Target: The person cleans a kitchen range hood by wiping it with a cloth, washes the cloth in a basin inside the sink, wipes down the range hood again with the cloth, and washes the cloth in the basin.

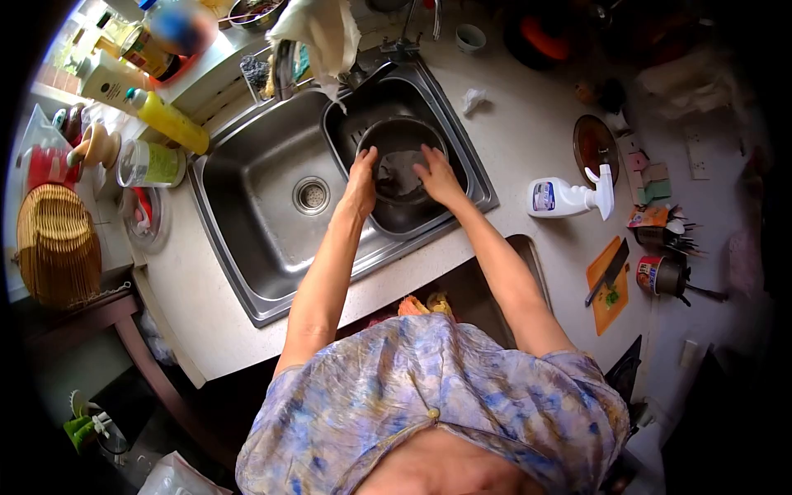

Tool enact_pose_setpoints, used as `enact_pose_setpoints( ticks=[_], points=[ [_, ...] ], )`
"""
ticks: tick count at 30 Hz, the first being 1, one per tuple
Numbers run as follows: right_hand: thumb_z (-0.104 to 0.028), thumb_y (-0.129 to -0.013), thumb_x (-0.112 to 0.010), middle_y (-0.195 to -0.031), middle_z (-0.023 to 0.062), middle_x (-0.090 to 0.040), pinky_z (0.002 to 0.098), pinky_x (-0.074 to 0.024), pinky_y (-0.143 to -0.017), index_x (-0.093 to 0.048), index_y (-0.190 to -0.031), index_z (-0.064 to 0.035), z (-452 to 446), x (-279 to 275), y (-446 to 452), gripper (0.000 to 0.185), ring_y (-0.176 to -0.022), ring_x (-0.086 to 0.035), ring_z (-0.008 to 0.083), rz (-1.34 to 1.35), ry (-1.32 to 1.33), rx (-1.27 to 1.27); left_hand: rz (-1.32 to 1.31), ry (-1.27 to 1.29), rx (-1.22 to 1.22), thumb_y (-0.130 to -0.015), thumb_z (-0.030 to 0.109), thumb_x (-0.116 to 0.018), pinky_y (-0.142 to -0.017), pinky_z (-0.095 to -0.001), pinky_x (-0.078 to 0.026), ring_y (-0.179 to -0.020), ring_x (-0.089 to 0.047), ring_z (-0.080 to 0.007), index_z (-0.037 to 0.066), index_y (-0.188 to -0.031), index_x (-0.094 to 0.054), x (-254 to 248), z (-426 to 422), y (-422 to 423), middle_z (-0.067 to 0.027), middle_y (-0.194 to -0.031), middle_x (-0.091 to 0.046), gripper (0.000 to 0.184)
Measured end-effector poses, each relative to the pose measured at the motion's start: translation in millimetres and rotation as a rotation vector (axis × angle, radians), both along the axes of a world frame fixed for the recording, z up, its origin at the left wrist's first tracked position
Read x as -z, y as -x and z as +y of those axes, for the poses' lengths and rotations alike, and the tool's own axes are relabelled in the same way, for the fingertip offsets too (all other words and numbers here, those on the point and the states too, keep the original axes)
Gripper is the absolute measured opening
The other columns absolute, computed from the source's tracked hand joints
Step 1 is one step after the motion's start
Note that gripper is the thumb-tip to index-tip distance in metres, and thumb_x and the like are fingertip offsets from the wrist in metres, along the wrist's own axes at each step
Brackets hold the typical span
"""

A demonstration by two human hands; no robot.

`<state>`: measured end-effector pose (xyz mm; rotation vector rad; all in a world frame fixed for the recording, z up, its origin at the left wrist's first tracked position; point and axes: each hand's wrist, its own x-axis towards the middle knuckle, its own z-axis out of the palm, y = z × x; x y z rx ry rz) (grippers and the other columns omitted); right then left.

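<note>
A round dark metal bowl sits in the right basin of a steel double sink. Something dark lies in it beside a pale, shiny patch; I cannot make out what it is. At the bowl's left rim is my left hand, its fingers pointing up along the side. My right hand is at the right side, fingers apart and reaching over the rim. Whether my left fingers grip the rim is unclear.
A faucet and a hanging cloth are behind the sink. Yellow and white bottles line the left. On the right counter are a spray bottle, a crumpled tissue and a knife on an orange board.
</note>
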<state>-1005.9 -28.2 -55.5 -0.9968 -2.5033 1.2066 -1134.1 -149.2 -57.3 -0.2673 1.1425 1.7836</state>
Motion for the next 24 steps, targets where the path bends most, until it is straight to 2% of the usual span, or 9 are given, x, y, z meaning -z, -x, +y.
enact_pose_setpoints(
  ticks=[2,5,10,13,14,16,19,21,24],
  points=[
    [-0.015,-0.080,-0.059,-0.128,0.0293,-0.037,0.0440,-0.0332,-0.098,-0.040,-0.130,-0.0034,2.4,16.0,4.3,0.054,-0.121,-0.036,0.0409,-0.082,-0.308,-0.214,0.114,0.059,0.093,-0.089,0.037,-0.050,-0.098,-0.0395,-0.034,-0.122,-0.038,-0.0285,0.002,-0.139,-0.023,37.2,12.7,2.2,-0.0169,-0.138,-0.034,0.067],
    [-0.011,-0.078,-0.060,-0.124,0.0299,-0.039,0.0467,-0.0343,-0.097,-0.040,-0.128,-0.0046,-0.9,21.3,19.3,0.055,-0.124,-0.032,0.0402,-0.346,-0.423,-0.368,0.098,0.386,0.036,-0.089,0.035,-0.051,-0.098,-0.0379,-0.034,-0.123,-0.039,-0.0288,0.004,-0.138,-0.027,0.6,32.2,-14.6,-0.0175,-0.137,-0.035,0.063],
    [-0.004,-0.072,-0.063,-0.101,0.0269,-0.055,0.0446,-0.0513,-0.069,-0.042,-0.124,-0.0041,10.5,52.4,47.3,0.056,-0.087,-0.060,0.0394,-0.465,-0.102,-0.107,0.335,0.795,0.207,-0.085,0.022,-0.057,-0.095,-0.0414,-0.037,-0.116,-0.044,-0.0298,0.005,-0.130,-0.040,78.6,50.2,-21.0,-0.0166,-0.124,-0.049,0.051],
    [0.000,-0.072,-0.057,-0.114,0.0270,-0.051,0.0429,-0.0501,-0.079,-0.041,-0.128,-0.0047,10.9,80.6,53.7,0.059,-0.095,-0.058,0.0377,-0.156,0.372,0.231,-0.220,0.401,-0.146,-0.086,0.030,-0.056,-0.093,-0.0442,-0.038,-0.116,-0.044,-0.0294,0.008,-0.127,-0.044,76.5,48.3,-12.1,-0.0148,-0.123,-0.050,0.048],
    [-0.001,-0.070,-0.059,-0.113,0.0219,-0.052,0.0399,-0.0454,-0.086,-0.046,-0.126,-0.0057,6.0,24.3,53.3,0.057,-0.101,-0.054,0.0349,-0.035,0.984,0.338,-0.303,0.345,-0.170,-0.086,0.036,-0.055,-0.091,-0.0441,-0.039,-0.113,-0.046,-0.0292,0.008,-0.125,-0.046,55.5,46.8,-10.4,-0.0141,-0.122,-0.051,0.049],
    [-0.004,-0.070,-0.062,-0.111,0.0209,-0.052,0.0388,-0.0440,-0.087,-0.048,-0.124,-0.0059,0.1,24.3,38.2,0.055,-0.101,-0.053,0.0347,0.045,0.736,0.152,-0.491,0.013,-0.172,-0.083,0.056,-0.051,-0.083,-0.0411,-0.044,-0.099,-0.054,-0.0292,0.007,-0.118,-0.051,48.2,40.8,-5.9,-0.0124,-0.116,-0.055,0.060],
    [-0.009,-0.070,-0.068,-0.105,0.0192,-0.052,0.0373,-0.0439,-0.083,-0.053,-0.118,-0.0065,-18.0,-10.2,22.1,0.051,-0.097,-0.053,0.0350,0.261,0.087,-0.202,-0.448,-0.099,-0.207,-0.078,0.058,-0.058,-0.074,-0.0363,-0.047,-0.086,-0.058,-0.0278,0.008,-0.110,-0.055,18.9,44.8,-9.6,-0.0105,-0.103,-0.060,0.059],
    [-0.014,-0.073,-0.068,-0.107,0.0205,-0.052,0.0416,-0.0436,-0.083,-0.046,-0.121,-0.0046,-31.3,-37.6,20.4,0.054,-0.101,-0.052,0.0378,0.372,0.041,-0.292,-0.509,-0.168,-0.126,-0.080,0.052,-0.059,-0.085,-0.0343,-0.045,-0.094,-0.054,-0.0222,0.008,-0.111,-0.052,56.6,38.8,-7.2,-0.0074,-0.103,-0.057,0.054],
    [-0.018,-0.075,-0.069,-0.117,0.0200,-0.050,0.0355,-0.0399,-0.093,-0.035,-0.133,-0.0104,-38.0,-33.2,21.8,0.068,-0.110,-0.050,0.0320,0.252,0.193,-0.339,-0.520,-0.279,-0.204,-0.082,0.043,-0.062,-0.066,-0.0344,-0.048,-0.070,-0.056,-0.0196,0.011,-0.101,-0.057,66.9,40.7,-16.6,-0.0074,-0.078,-0.058,0.038]
  ],
)
